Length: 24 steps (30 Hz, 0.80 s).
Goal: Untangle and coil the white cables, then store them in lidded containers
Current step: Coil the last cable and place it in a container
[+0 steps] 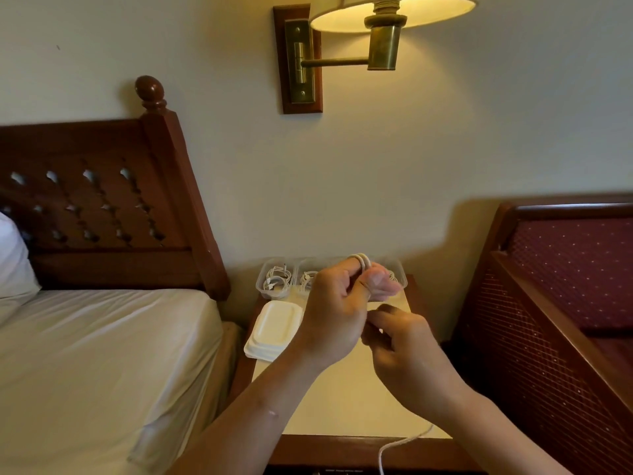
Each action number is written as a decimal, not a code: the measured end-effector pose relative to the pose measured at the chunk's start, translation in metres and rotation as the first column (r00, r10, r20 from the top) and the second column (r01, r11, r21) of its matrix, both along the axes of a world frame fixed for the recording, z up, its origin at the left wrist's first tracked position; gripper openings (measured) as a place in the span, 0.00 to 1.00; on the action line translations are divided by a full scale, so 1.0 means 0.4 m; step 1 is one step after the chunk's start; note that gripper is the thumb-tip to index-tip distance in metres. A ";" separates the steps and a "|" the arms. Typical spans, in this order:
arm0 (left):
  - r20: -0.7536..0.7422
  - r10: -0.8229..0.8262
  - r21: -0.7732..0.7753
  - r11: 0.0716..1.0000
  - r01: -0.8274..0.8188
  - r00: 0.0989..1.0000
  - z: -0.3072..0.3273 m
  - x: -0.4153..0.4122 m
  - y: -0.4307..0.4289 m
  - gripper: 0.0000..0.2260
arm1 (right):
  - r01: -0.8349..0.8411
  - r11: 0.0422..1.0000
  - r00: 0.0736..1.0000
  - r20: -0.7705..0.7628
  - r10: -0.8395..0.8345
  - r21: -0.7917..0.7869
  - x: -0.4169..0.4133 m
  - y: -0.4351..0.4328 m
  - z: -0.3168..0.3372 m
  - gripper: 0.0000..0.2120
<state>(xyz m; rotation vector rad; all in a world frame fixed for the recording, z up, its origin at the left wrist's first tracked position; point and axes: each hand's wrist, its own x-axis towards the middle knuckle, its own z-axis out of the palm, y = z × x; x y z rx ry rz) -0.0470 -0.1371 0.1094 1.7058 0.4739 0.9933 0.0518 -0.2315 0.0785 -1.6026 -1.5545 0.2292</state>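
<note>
White cable (pixel 394 448) trails over the wooden front edge of the nightstand (pixel 342 399), coming out from under the right forearm. Above the pale tabletop, the right hand (pixel 407 354) has its fingers curled in toward the thumb; whether it pinches the cable is hidden from this angle. Just beyond and touching it, the left hand (pixel 337 313) holds the wound part of the same cable, several loops standing over its raised fingers with the thumb pressed against them. To the left of that hand lies a stack of white lids (pixel 274 329). At the back of the nightstand, against the wall, stand clear containers (pixel 274 277) in a row, the two visible ones with coiled cables inside and another partly behind the left hand. A bed (pixel 102 354) flanks the nightstand, and a lit wall lamp (pixel 383 29) hangs above.
</note>
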 end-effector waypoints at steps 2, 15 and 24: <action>-0.207 0.111 0.298 0.953 -0.046 0.972 -0.015 -0.005 0.024 0.10 | 0.029 0.999 0.987 0.160 -0.026 -0.016 0.012 -0.011 0.007 0.10; -0.193 -0.566 -0.228 0.821 0.524 0.802 -0.002 -0.084 0.043 0.20 | -0.171 0.912 0.957 0.282 0.064 0.373 0.125 -0.013 0.120 0.08; 0.348 -0.577 -0.407 0.617 0.673 0.739 -0.023 -0.075 -0.016 0.15 | -0.159 0.918 0.917 -0.290 0.273 0.363 0.099 0.028 0.047 0.08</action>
